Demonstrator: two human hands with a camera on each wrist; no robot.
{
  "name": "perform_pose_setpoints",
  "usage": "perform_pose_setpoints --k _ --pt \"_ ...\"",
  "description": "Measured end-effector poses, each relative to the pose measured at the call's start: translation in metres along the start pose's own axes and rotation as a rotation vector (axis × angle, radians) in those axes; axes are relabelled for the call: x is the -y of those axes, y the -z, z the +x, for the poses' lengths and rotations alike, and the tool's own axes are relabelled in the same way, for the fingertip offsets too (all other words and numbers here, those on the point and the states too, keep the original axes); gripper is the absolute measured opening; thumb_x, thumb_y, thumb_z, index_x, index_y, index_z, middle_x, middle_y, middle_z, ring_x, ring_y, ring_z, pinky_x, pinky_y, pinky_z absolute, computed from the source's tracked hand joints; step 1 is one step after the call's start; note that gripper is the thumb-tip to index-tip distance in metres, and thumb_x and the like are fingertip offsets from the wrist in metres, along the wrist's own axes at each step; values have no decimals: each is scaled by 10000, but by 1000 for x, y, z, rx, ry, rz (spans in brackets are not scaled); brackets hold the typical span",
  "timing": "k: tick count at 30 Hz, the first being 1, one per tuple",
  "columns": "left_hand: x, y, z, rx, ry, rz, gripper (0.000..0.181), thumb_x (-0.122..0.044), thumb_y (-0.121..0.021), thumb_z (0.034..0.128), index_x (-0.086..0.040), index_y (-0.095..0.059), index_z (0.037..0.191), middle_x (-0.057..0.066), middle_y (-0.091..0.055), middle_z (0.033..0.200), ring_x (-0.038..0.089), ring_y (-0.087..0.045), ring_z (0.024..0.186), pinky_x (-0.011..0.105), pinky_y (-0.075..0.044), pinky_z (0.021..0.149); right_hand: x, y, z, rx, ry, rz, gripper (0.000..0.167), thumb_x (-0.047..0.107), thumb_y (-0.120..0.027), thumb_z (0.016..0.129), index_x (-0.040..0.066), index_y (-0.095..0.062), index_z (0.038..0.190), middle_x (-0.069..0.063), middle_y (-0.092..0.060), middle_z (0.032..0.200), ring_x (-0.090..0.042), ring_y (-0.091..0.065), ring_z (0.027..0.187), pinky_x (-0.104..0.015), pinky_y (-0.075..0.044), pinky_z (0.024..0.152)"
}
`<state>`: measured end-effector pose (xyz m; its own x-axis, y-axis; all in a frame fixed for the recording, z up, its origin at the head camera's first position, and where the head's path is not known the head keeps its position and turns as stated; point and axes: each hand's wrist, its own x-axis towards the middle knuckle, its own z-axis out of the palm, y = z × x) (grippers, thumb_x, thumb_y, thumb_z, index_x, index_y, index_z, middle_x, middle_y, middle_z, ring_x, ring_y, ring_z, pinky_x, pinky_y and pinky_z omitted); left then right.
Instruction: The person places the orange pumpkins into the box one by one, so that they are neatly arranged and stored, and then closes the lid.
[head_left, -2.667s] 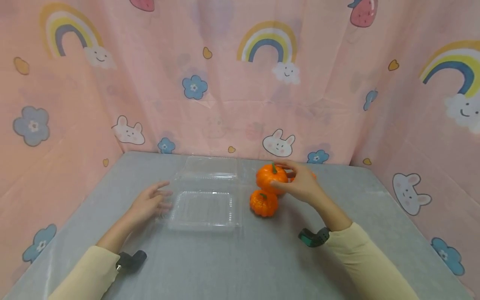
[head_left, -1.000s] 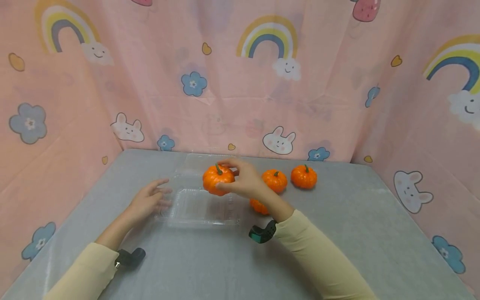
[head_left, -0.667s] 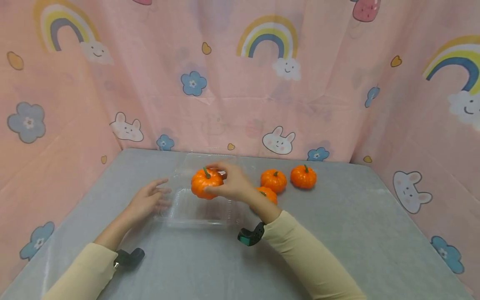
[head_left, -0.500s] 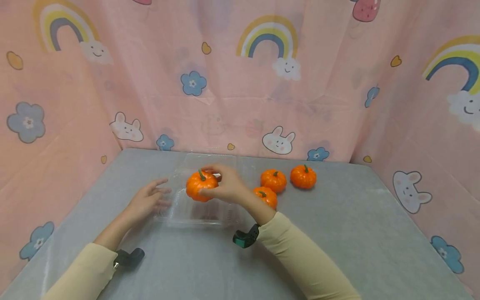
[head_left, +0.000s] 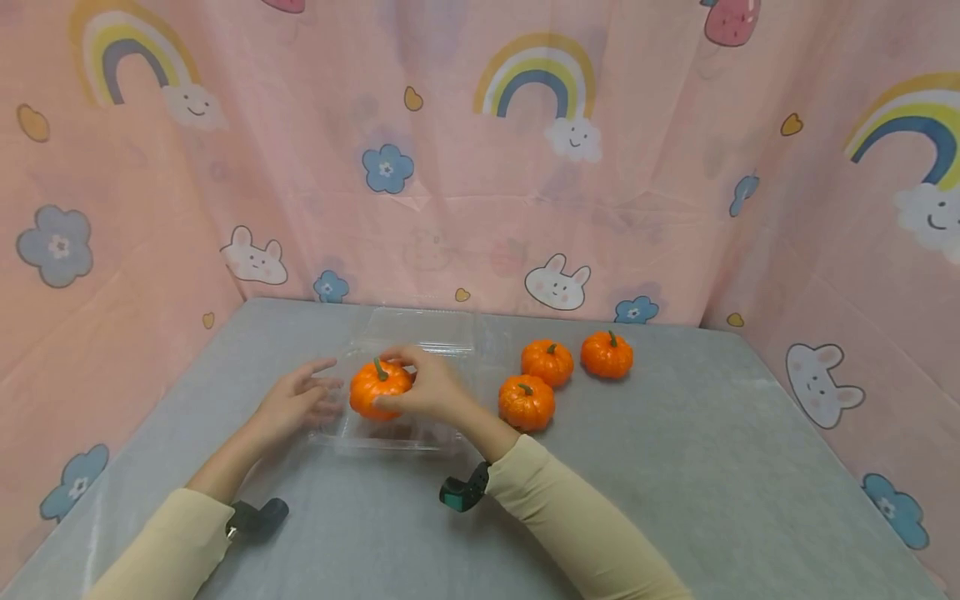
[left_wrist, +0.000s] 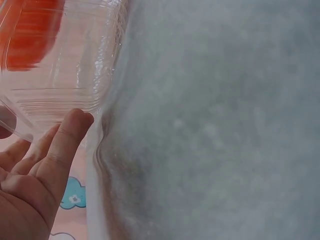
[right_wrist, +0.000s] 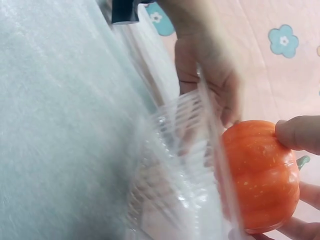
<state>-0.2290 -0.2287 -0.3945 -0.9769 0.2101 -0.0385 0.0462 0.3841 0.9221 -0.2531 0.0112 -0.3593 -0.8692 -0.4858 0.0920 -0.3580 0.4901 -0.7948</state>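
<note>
An orange toy pumpkin (head_left: 380,388) with a green stem is gripped between the thumb and fingers of my right hand (head_left: 431,387). It is over the left part of the base of a clear plastic clamshell box (head_left: 405,444); whether it touches the bottom, I cannot tell. The box's lid (head_left: 420,327) stands open at the back. In the right wrist view, the pumpkin (right_wrist: 260,175) partly shows through the clear wall (right_wrist: 170,175). My left hand (head_left: 292,406) is at the box's left side, and its fairly straight fingers (left_wrist: 62,150) touch the wall.
To the right of the box are three more orange toy pumpkins: one in front (head_left: 527,403), one behind it (head_left: 547,362) and one farther right (head_left: 607,354). A grey cloth (head_left: 675,467) covers the table, with a pink printed curtain (head_left: 465,217) around its back and sides.
My right hand has picked the pumpkin from the group at right, carried it left over the box and lowered it toward the base's left part. My left hand has stayed at the box's side.
</note>
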Motion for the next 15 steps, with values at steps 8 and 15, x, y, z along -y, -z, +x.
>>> perform_pose_setpoints --k 8,15 --pt "3 0 0 4 1 -15 538 -129 -398 1017 -8 -217 1509 341 -437 1407 376 -655 1069 397 -582 836 -2 -15 3 -8 -12 -24 553 297 -798 760 182 -592 1260 -34 -614 1268 -234 -593 1131 -284 -565 857" --pt "2 1 -1 5 12 -25 535 -137 -400 1019 -19 -222 1510 331 -447 1405 339 -671 1044 382 -587 822 -4 -25 5 4 -37 -26 542 299 -797 761 205 -587 1251 -42 -617 1260 -205 -607 1079 -268 -567 838"
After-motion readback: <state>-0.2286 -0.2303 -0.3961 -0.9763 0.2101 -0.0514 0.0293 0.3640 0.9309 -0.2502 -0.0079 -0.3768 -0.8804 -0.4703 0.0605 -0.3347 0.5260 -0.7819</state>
